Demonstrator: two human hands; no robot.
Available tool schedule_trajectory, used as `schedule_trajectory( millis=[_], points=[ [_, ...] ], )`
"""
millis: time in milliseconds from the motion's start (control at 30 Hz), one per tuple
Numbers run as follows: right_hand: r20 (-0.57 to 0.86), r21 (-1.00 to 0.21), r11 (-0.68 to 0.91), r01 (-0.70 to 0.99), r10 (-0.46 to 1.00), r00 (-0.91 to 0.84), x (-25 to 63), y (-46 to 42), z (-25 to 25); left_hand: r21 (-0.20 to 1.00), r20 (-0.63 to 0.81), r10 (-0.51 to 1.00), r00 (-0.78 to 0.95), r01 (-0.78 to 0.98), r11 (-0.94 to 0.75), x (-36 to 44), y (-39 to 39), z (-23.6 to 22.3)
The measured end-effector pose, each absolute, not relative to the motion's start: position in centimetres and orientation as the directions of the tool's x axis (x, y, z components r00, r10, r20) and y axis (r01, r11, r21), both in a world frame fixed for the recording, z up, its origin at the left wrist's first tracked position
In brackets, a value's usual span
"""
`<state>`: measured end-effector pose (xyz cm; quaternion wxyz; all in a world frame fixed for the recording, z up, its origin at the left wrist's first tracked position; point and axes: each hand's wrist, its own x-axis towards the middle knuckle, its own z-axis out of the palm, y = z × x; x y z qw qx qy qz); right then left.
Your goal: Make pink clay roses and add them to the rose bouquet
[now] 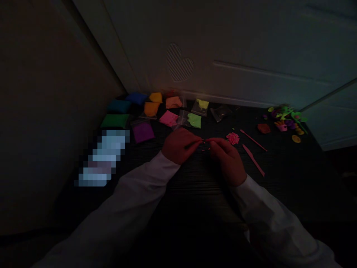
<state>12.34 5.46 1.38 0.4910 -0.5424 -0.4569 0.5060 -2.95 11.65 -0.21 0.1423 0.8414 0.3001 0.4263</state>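
The scene is very dark. My left hand (178, 144) and my right hand (227, 160) meet over a dark table (195, 186), fingertips almost touching. Both are pinched around a tiny pink bit of clay (205, 140), with a thin dark stick-like tool seeming to run from my left fingers. A small pink clay flower piece (232, 138) lies just right of my right fingertips. Two pink modelling tools (253, 159) lie further right.
Several bags of coloured clay (150, 108) (blue, green, orange, purple, pink, yellow-green) line the table's back left. A brown lump (263, 128) and a cluster of small clay figures (287, 119) sit at the back right. A white panelled wall (237, 56) stands behind.
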Motion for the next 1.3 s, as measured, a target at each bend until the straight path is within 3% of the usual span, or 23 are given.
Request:
schedule_trajectory(
  millis=[100, 200, 333, 467, 667, 833, 967, 1067, 1300],
  points=[
    [-0.18, -0.977, -0.173, -0.122, 0.983, 0.048, 12.3, 5.6, 1.0, 0.168, 0.751, 0.375, 0.543, 0.391, -0.905, -3.2, 11.5, -0.3],
    [-0.226, -0.958, -0.22, -0.181, 0.974, 0.01, 12.3, 5.6, 0.9, 0.017, 0.795, 0.256, 0.55, 0.401, -0.916, -3.3, 11.2, -0.1],
    [-0.249, -0.952, -0.247, -0.181, 0.968, -0.013, 12.3, 5.5, 0.9, -0.046, 0.793, 0.219, 0.569, 0.414, -0.909, -3.3, 10.9, 0.2],
    [-0.242, -0.954, -0.239, -0.179, 0.97, -0.008, 12.3, 5.5, 1.0, -0.022, 0.795, 0.242, 0.556, 0.425, -0.905, -3.3, 10.9, 0.1],
    [-0.193, -0.973, -0.188, -0.13, 0.981, 0.021, 12.4, 5.4, 1.0, 0.133, 0.756, 0.375, 0.537, 0.435, -0.891, -3.1, 10.9, -0.3],
    [-0.142, -0.99, -0.142, -0.015, 0.986, 0.084, 12.4, 5.4, 1.4, 0.523, 0.602, 0.679, 0.42, 0.436, -0.732, -2.4, 11.0, -0.1],
    [-0.065, -0.986, -0.084, 0.144, 0.989, 0.133, 12.4, 5.5, 1.8, 0.803, 0.393, 0.833, 0.39, 0.295, -0.518, -2.3, 11.0, 0.2],
    [-0.008, -0.967, -0.042, 0.252, 0.991, 0.134, 12.4, 5.5, 1.9, 0.867, 0.322, 0.847, 0.424, 0.227, -0.444, -2.2, 11.0, 0.2],
    [0.023, -0.95, -0.013, 0.311, 0.994, 0.111, 12.4, 5.3, 1.8, 0.885, 0.277, 0.856, 0.437, 0.229, -0.404, -2.0, 10.9, 0.2]
  ],
)
